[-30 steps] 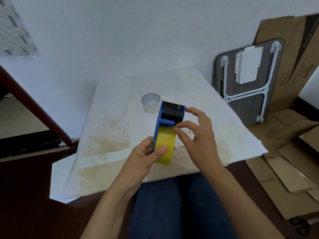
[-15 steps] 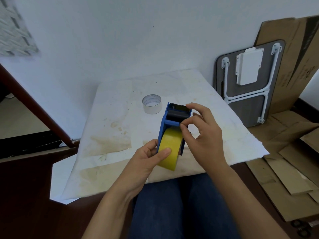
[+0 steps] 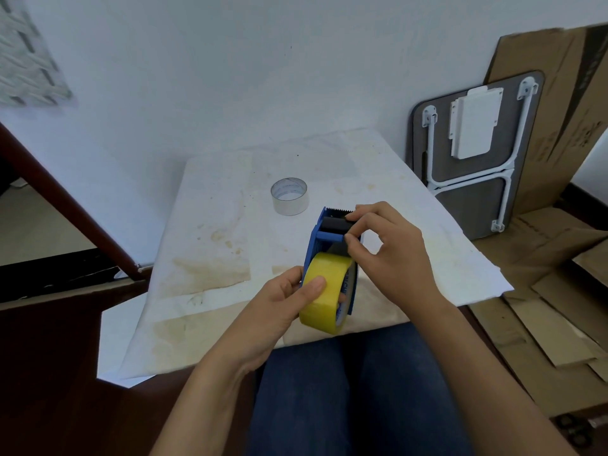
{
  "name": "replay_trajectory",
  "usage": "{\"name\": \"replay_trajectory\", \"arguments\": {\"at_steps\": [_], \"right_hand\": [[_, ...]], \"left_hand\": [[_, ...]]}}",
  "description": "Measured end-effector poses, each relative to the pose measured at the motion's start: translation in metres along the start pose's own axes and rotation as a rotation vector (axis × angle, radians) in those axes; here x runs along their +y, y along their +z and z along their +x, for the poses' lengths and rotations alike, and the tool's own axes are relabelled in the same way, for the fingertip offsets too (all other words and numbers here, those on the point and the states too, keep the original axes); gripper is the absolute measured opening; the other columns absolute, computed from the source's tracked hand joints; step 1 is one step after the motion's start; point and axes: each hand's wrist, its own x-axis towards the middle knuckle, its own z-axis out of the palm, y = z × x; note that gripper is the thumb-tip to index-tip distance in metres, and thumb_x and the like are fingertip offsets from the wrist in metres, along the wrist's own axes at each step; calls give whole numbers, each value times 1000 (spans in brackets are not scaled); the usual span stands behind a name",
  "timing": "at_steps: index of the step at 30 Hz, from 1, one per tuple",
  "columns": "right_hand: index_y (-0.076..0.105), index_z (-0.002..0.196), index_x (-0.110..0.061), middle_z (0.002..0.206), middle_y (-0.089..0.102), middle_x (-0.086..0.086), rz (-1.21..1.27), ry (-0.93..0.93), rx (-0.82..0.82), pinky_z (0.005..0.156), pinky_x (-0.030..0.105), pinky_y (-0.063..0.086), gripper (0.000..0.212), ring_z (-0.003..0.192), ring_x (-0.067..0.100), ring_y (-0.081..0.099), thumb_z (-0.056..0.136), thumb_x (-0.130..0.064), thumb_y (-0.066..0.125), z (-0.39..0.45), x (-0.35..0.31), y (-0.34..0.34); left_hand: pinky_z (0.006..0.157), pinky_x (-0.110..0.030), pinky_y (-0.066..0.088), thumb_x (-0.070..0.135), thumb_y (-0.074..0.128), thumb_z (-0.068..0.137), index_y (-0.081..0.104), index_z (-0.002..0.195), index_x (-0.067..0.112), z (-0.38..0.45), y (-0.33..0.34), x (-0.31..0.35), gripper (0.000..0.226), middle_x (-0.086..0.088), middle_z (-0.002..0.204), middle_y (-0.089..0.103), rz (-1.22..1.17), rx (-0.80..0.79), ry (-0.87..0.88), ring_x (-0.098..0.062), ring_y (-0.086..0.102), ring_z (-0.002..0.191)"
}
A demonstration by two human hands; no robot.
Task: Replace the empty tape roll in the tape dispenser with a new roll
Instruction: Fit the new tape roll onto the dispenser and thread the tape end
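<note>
At frame centre, our left hand (image 3: 289,296) gripped the yellow tape roll (image 3: 325,292) seated in the blue dispenser (image 3: 317,240) while our right hand (image 3: 391,255) fingers (image 3: 353,240) pinched the tape end near the roller, threading likely next.

Head camera, looking forward-down, close above table (image 3: 427,225).

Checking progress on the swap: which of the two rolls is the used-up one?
The bare white roll standing alone on the table, only its core left. The yellow roll sits in the blue dispenser, full.
</note>
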Motion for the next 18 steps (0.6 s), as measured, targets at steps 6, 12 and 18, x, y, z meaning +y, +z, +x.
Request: {"name": "replay_trajectory", "arguments": {"at_steps": [6,12,18], "right_hand": [[64,79,-14,93,68,0,36,83,10,80,26,51,6,92,12,63,85,-14,66,1,1,0],[66,83,-10,81,67,1,77,117,66,74,28,50,6,77,15,62,88,-9,62,5,-2,0],[67,84,-12,82,68,-1,62,161,18,76,31,53,6,80,13,63,88,-12,61,8,-1,-2]], "left_hand": [[110,-54,46,46,68,88,67,123,20,1,0,3,43,-9,118,77,20,-12,-25,-32,68,117],[75,-23,52,42,63,90,67,120,21,2,7,0,37,-10,115,77,117,-49,-33,-9,67,87],[108,-60,43,39,69,88,69,121,21,3,2,-2,38,-17,121,73,39,-81,-90,-30,67,112]]}}
